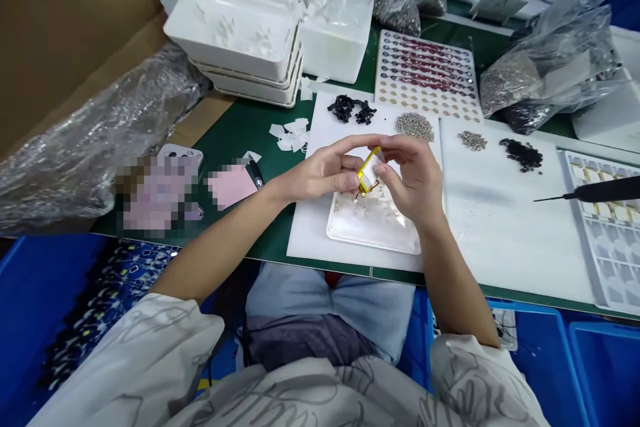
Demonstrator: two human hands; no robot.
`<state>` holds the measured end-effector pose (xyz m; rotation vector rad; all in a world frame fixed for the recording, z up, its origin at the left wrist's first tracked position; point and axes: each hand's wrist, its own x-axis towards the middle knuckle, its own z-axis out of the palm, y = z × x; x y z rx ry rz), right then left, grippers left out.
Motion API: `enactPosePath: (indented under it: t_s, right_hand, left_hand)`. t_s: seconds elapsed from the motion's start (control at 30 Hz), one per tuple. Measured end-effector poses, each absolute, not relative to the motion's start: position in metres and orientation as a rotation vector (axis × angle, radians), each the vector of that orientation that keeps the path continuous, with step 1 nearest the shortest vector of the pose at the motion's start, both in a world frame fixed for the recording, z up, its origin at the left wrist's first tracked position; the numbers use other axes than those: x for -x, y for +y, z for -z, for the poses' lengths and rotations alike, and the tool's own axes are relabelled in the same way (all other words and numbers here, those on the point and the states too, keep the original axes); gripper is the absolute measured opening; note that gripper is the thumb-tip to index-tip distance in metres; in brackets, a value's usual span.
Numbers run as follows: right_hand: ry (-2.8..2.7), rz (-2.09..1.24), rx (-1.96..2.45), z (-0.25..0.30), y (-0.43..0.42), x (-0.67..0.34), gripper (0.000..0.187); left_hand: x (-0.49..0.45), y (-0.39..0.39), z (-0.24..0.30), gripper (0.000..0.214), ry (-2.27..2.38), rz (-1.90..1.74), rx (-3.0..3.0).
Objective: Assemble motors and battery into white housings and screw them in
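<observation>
A small battery pouch (369, 172) with yellow edges, a white face and thin red and dark wires is held up in front of me. My left hand (334, 170) pinches its left side between thumb and fingers. From the right, my right hand (413, 177) grips it too, thumb on the white face and fingers curled behind. Below both hands lies a shallow white tray (370, 240) with small pale, translucent pieces in it. Part of the tray is covered by my hands. White adhesive pieces (293, 135) lie on the green mat left of the white board.
Black clips (345, 109), silver screws (414, 125), brassy screws (473, 140) and black rings (521, 155) sit in heaps. A screwdriver (605, 191) hangs over the right side, near a compartment tray (613, 247). Stacked white bins (240, 33) stand behind left.
</observation>
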<state>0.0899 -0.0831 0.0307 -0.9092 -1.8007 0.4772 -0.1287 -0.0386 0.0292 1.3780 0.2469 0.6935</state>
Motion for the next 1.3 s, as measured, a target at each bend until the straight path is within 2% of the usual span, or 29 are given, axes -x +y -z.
enactPosePath:
  t_s: [0.17,0.27,0.37,0.5,0.6,0.73,0.9,1.1,1.2,1.3]
  right_hand:
    - [-1.855,-0.310,0.885,-0.031,-0.084,-0.090,0.019]
    - [-1.856,-0.336,0.963,-0.033,-0.086,-0.089,0.017]
    - [-1.864,-0.401,0.947,-0.034,-0.088,-0.089,0.027]
    - [-1.838,-0.449,0.992,-0.031,-0.092,-0.088,0.050]
    - [-1.760,-0.475,1.064,-0.027,-0.093,-0.085,0.056]
    - [-1.704,-0.573,1.043,-0.028,-0.093,-0.082,0.045]
    - [-1.637,-0.679,1.040,-0.036,-0.095,-0.084,0.034]
    - [-1.577,-0.813,0.896,-0.032,-0.093,-0.087,0.026]
    - [-1.643,-0.799,0.842,-0.028,-0.089,-0.087,0.023]
    - [-1.728,-0.628,0.821,-0.027,-0.087,-0.086,0.024]
  left_hand:
    - [0.123,-0.043,-0.034,0.070,0.224,-0.767,-1.410]
    - [0.120,-0.045,-0.034,0.075,0.241,-0.759,-1.407]
    - [0.119,-0.045,-0.032,0.081,0.323,-0.815,-1.366]
    - [0.120,-0.047,-0.031,0.075,0.497,-0.987,-1.410]
    - [0.120,-0.050,-0.026,0.072,0.548,-1.077,-1.641]
    - [0.118,-0.054,-0.017,0.071,0.642,-1.166,-1.763]
    - [0.120,-0.049,-0.021,0.097,0.579,-1.160,-1.595]
    - [0.125,-0.045,-0.033,0.072,0.350,-1.011,-1.529]
    - [0.122,-0.040,-0.028,0.060,0.262,-1.111,-1.592]
    - [0.121,-0.033,-0.020,0.052,0.211,-1.236,-1.711]
